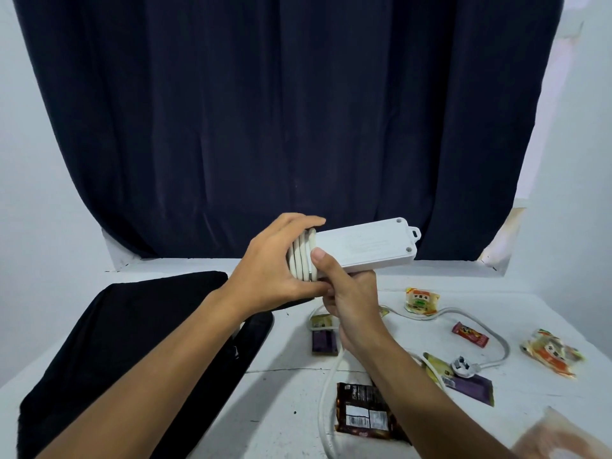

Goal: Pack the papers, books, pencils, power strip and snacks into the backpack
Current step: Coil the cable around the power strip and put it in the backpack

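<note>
White table, dark curtain behind. Mid-frame, the left hand clamps cord loops on the power strip; the right hand grips it. Loose cord needs winding next, then the backpack, lower left.

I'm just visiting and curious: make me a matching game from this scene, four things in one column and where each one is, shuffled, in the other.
Things:
1. power strip
2. backpack
3. plug
4. curtain

Places:
A. lying on the table's left side
B. hanging behind the table
C. held up in both hands
D. lying on the table among the snacks, right of the arms

Pairs: 1-C, 2-A, 3-D, 4-B
</note>
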A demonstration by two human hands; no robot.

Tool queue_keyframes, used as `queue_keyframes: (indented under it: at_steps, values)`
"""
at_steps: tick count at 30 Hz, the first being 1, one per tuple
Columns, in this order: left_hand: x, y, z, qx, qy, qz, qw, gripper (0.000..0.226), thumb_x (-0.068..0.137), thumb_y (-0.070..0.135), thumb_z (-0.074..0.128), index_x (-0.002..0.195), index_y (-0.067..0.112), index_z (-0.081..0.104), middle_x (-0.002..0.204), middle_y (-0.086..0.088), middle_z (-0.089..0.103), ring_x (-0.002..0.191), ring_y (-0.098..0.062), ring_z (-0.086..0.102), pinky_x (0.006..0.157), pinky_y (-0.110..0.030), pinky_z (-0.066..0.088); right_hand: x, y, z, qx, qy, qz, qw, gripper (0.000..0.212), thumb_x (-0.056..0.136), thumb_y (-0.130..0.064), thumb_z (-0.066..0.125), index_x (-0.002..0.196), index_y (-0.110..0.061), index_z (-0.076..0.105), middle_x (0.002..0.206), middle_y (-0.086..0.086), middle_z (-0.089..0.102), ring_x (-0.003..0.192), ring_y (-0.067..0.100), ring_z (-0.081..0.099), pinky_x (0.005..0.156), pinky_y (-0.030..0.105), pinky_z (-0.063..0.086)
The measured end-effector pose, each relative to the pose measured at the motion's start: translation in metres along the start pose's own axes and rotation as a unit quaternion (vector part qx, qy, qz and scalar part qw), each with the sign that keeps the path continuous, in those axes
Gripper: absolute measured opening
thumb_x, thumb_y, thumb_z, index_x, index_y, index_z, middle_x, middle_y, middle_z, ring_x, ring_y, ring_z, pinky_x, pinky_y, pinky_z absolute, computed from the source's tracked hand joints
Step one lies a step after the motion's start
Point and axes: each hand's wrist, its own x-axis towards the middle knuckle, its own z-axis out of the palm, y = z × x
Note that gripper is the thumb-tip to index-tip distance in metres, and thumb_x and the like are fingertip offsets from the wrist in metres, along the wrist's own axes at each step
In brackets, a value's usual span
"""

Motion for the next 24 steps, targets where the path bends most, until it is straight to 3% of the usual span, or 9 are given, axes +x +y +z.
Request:
queue_keyframes:
  at_steps: [3,8,10,12,14,16,18,21,24]
  values:
    - [-0.001,0.000,0.001,-0.029,0.009,0.006,1.000,0.069,0.057,0.039,0.087,0.118,0.018,0.061,0.110,0.012,0.063,0.100,-0.007,0.061,0.084,-0.029,0.052,0.001,0.002,-0.002,-0.018,0.004,-0.015,1.000,0.006,0.086,-0.008,0.067,0.089,-0.005,0.064,0.056,-0.012,0.060,0.047,-0.001,0.055,0.044,0.008,0.039]
    - [-0.008,0.000,0.001,-0.088,0.024,-0.026,0.995,0.059,0.057,0.029,0.086,0.110,0.017,0.061,0.100,0.007,0.066,0.091,-0.017,0.064,0.075,-0.034,0.055,0.003,0.002,-0.004,-0.104,0.001,-0.056,0.993,0.025,0.080,-0.017,0.075,0.103,-0.008,0.070,0.089,0.003,0.075,0.083,0.015,0.072,0.065,0.021,0.053]
    - [-0.009,-0.003,0.000,-0.134,0.029,-0.065,0.988,0.057,0.056,0.022,0.088,0.106,0.018,0.062,0.097,0.003,0.066,0.088,-0.019,0.065,0.072,-0.038,0.057,0.004,-0.004,-0.004,-0.117,-0.019,-0.044,0.992,0.020,0.084,-0.017,0.070,0.100,-0.004,0.069,0.073,-0.004,0.073,0.067,0.007,0.069,0.058,0.014,0.050]
    - [-0.008,-0.006,-0.002,-0.226,0.022,-0.117,0.967,0.054,0.057,0.015,0.088,0.104,0.013,0.063,0.093,-0.004,0.067,0.079,-0.020,0.066,0.064,-0.041,0.059,0.002,-0.010,-0.002,-0.135,-0.040,-0.015,0.990,0.019,0.089,-0.025,0.063,0.083,-0.008,0.067,0.051,-0.010,0.055,0.042,0.001,0.050,0.043,0.009,0.037]
    - [-0.007,-0.011,-0.004,-0.327,0.018,-0.168,0.930,0.054,0.057,0.013,0.087,0.106,0.007,0.063,0.089,-0.007,0.066,0.069,-0.024,0.064,0.053,-0.040,0.057,0.003,-0.011,-0.002,-0.166,-0.044,0.007,0.985,0.037,0.090,-0.038,0.059,0.059,-0.017,0.056,0.052,-0.002,0.041,0.041,0.003,0.031,0.039,0.013,0.027]
    - [-0.008,-0.017,-0.004,-0.397,0.017,-0.212,0.893,0.059,0.056,0.017,0.084,0.108,0.002,0.062,0.088,-0.008,0.064,0.067,-0.024,0.062,0.050,-0.035,0.055,0.004,-0.010,-0.001,-0.182,-0.045,0.009,0.982,0.044,0.093,-0.035,0.057,0.053,-0.018,0.049,0.057,0.005,0.035,0.044,0.006,0.025,0.039,0.014,0.023]
    - [-0.008,-0.023,-0.003,-0.448,0.011,-0.245,0.860,0.060,0.056,0.023,0.080,0.108,-0.002,0.061,0.088,-0.013,0.063,0.065,-0.024,0.060,0.051,-0.033,0.052,0.004,-0.010,0.001,-0.183,-0.060,-0.004,0.981,0.037,0.095,-0.024,0.057,0.061,-0.011,0.057,0.055,0.001,0.032,0.044,0.006,0.024,0.039,0.014,0.023]
    - [-0.007,-0.028,-0.002,-0.482,-0.001,-0.275,0.832,0.051,0.059,0.027,0.075,0.098,-0.002,0.062,0.081,-0.017,0.061,0.060,-0.025,0.056,0.052,-0.032,0.051,0.004,-0.012,0.003,-0.183,-0.084,-0.016,0.979,0.018,0.094,-0.004,0.054,0.091,0.004,0.070,0.042,-0.012,0.042,0.038,0.001,0.038,0.041,0.008,0.031]
    - [-0.008,-0.031,0.000,-0.497,0.016,-0.303,0.813,0.047,0.058,0.029,0.075,0.094,0.000,0.064,0.080,-0.018,0.062,0.060,-0.024,0.058,0.050,-0.031,0.050,0.005,-0.011,0.004,-0.212,-0.088,0.000,0.973,0.019,0.094,0.001,0.052,0.100,-0.001,0.070,0.042,-0.015,0.049,0.040,-0.001,0.045,0.042,0.008,0.034]
